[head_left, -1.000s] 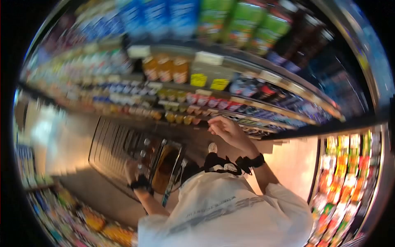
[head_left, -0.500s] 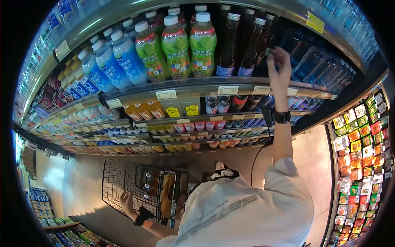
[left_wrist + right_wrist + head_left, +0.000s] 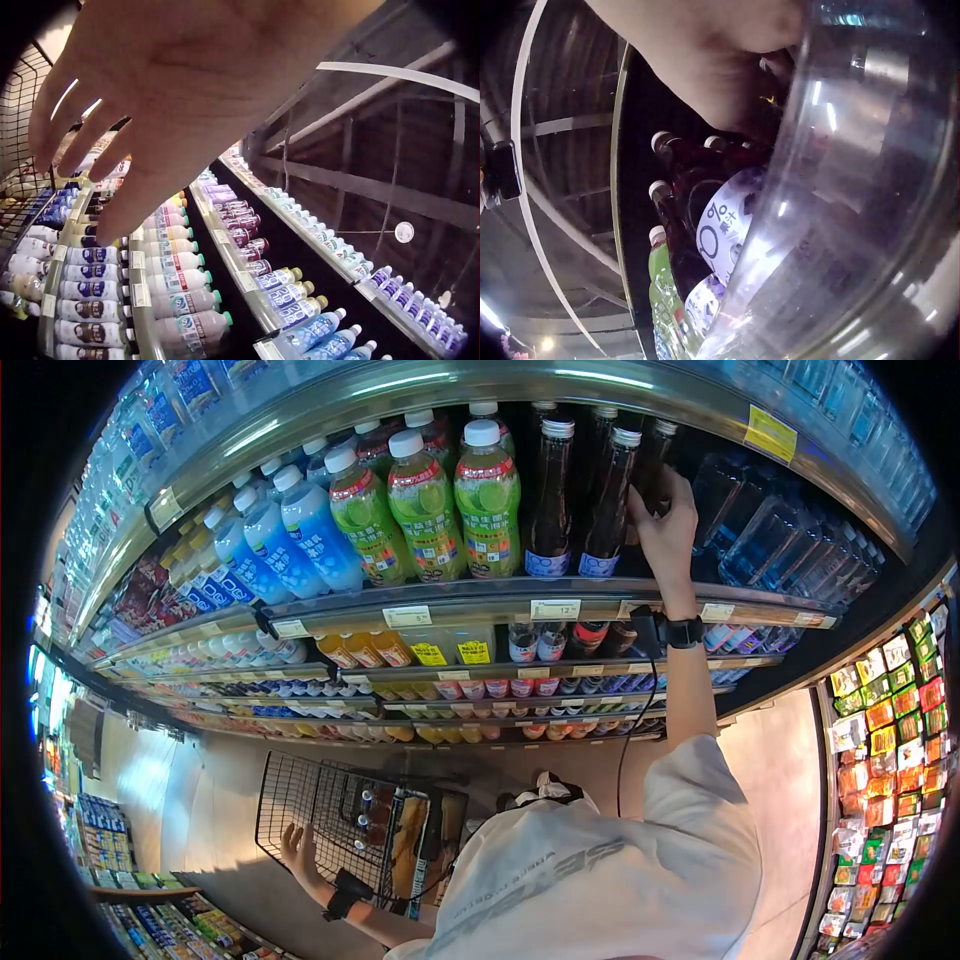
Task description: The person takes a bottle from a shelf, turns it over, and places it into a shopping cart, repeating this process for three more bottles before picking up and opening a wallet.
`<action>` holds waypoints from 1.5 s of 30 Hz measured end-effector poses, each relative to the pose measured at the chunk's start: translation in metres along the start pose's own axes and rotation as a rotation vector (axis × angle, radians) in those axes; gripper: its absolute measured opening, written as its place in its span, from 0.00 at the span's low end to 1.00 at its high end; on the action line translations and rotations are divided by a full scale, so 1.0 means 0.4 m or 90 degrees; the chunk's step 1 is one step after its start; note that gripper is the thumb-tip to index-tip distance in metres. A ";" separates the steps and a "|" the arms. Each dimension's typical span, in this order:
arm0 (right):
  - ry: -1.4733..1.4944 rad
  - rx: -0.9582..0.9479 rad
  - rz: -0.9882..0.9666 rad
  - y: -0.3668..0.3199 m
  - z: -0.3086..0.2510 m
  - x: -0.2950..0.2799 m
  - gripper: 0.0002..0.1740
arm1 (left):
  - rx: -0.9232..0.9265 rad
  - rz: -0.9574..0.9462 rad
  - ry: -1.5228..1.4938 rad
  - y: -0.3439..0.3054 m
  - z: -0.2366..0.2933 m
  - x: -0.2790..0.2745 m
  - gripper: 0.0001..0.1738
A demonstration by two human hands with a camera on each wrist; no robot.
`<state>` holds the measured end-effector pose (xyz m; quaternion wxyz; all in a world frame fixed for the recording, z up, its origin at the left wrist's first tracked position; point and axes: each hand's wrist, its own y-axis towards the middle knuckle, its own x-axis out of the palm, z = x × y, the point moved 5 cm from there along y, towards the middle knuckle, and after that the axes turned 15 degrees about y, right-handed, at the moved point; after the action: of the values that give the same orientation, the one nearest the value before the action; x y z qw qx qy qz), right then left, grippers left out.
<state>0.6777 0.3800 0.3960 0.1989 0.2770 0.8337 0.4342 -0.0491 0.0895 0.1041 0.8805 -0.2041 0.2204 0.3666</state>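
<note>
Cooler shelves (image 3: 480,592), glossy plastic.
Right hand (image 3: 665,520) clasps a dark bottle (image 3: 655,458); left hand (image 3: 297,850) rests splayed on wire cart (image 3: 300,800), its label readable only wrist-side.

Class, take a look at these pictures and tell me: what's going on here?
A person stands at a chilled drinks display in a shop. Their right hand reaches up to the top shelf and grips a dark bottle, next to the green bottles. Their left hand rests, fingers spread, on the rim of a wire cart that holds a few items.
</note>
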 end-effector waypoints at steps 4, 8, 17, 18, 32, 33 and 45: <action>0.014 -0.054 0.037 -0.030 -0.036 -0.020 0.28 | -0.016 -0.015 -0.001 -0.035 0.052 -0.014 0.34; -0.002 -0.113 0.089 -0.060 -0.081 -0.044 0.27 | 0.028 -0.007 0.007 -0.047 0.094 -0.024 0.32; -0.050 -0.264 0.173 -0.141 -0.227 -0.128 0.31 | 0.191 -0.095 -0.006 -0.128 0.263 -0.025 0.27; 0.099 -0.249 0.171 -0.149 -0.251 -0.121 0.34 | 0.213 -0.104 0.011 -0.134 0.274 -0.025 0.26; 0.711 0.477 -0.619 -0.599 -0.493 0.372 0.25 | 0.537 -0.247 -0.148 -0.405 0.731 0.181 0.24; 0.743 0.487 -0.660 -0.619 -0.521 0.390 0.25 | 0.544 -0.258 -0.196 -0.398 0.732 0.198 0.26; 0.916 0.817 -0.877 -0.806 -0.624 0.442 0.24 | 0.390 -0.262 -0.489 -0.389 0.685 0.195 0.28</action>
<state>0.3058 0.1877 0.2468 -0.2992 -0.4892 0.7928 -0.2065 0.1801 0.1751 0.3175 0.9709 0.1722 -0.0655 0.1531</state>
